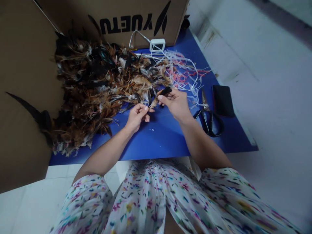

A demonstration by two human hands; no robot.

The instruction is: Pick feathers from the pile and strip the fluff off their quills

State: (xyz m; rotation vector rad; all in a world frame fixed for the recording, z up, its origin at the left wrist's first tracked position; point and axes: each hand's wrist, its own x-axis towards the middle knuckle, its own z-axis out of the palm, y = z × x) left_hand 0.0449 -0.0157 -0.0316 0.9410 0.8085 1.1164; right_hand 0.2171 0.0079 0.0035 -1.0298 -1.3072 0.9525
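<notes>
Between my hands is a small feather (153,103), brown and fluffy toward its base, with a black end showing above my right hand. My left hand (138,117) pinches the base between thumb and fingers. My right hand (175,101) is closed around the upper part, thumb on top. Whether it is one feather or a few together I cannot tell. Just beyond my hands lies a large heap of brown, black and white feathers (97,78), spreading left and back over the blue table (156,139).
Black-handled scissors (210,122) lie right of my right arm, with a dark phone (222,100) beside them. White and pink strings (184,73) tangle behind. A small white device (157,45) stands against a cardboard box (73,13). More cardboard (21,65) rises at the left.
</notes>
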